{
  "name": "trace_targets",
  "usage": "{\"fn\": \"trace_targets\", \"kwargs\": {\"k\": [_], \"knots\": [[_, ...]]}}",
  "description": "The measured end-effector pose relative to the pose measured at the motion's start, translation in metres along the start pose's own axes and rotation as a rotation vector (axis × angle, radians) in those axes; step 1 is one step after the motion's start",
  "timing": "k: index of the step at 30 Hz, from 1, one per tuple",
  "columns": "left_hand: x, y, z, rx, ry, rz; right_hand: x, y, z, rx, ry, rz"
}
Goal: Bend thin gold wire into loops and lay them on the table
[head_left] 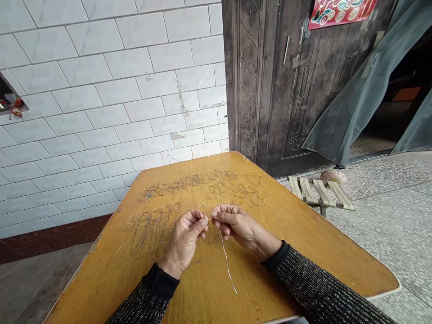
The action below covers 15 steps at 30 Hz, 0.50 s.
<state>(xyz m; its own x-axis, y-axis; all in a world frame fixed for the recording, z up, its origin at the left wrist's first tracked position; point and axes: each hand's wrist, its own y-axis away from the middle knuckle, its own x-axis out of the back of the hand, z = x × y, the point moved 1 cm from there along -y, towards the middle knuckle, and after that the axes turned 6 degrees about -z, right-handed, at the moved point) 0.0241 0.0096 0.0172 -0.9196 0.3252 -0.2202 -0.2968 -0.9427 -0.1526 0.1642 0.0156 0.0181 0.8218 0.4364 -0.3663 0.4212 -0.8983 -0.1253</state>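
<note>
Above the middle of the table, a thin pale wire (pixel 227 261) is bent into a small loop at its top, with a long loose tail hanging down toward me. My left hand (pixel 185 236) pinches the left side of the loop between thumb and forefinger. Closed on the other side of the loop, my right hand (pixel 238 225) grips the wire close to where the tail drops. The two hands are a small gap apart. Beyond them lie rows of bent wire loops (pixel 195 180), and to the left are looped wires with long straight tails (pixel 148 220).
The yellow wooden table (pixel 303 252) has rounded corners and meets a white tiled wall (pixel 128 81). A dark carved door (pixel 263 90) stands behind it. On the right are a folding stool with striped straps (pixel 322 192) and a grey curtain (pixel 357 99).
</note>
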Motion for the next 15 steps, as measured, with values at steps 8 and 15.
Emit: {"fn": "trace_targets", "kwargs": {"k": [8, 15], "knots": [[0.004, -0.002, -0.001, -0.030, -0.086, 0.038, 0.000, 0.002, -0.003, 0.058, 0.080, 0.042], [0.010, -0.004, -0.002, -0.067, -0.087, 0.092, 0.002, 0.002, -0.005, 0.039, 0.149, 0.102]]}}
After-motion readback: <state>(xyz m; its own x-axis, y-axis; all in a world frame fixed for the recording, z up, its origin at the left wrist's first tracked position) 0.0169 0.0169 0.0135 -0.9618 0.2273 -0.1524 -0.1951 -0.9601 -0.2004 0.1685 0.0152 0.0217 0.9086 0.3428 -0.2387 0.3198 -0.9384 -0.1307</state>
